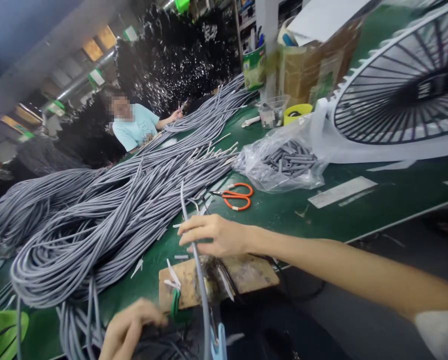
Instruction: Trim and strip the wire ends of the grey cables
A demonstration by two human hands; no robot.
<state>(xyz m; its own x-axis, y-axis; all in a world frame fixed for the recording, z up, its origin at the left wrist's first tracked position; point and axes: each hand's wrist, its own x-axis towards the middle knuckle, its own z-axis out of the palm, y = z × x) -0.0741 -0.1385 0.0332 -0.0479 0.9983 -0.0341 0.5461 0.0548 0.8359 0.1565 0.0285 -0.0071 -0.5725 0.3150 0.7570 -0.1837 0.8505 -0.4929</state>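
My right hand [218,236] reaches in from the right, its fingers closed round a single grey cable [198,272]. This cable slants from the table down past the front edge. Lower left is my left hand [133,325], slightly blurred, fingers loosely bent and apart from the thumb, with nothing visible in it. Under the right hand, a worn wooden board [256,274] lies at the table edge, with a dark fixture on it and a green item [175,301] at its left end. Below the board, a light blue handle [219,344] shows beside the cable.
Long bundles of grey cable [107,220] cover the left of the green table [284,215]. Orange-handled scissors [242,196], a bag of short grey tubes [284,162] and a fan [407,85] are on the right. A co-worker [135,125] sits across the table.
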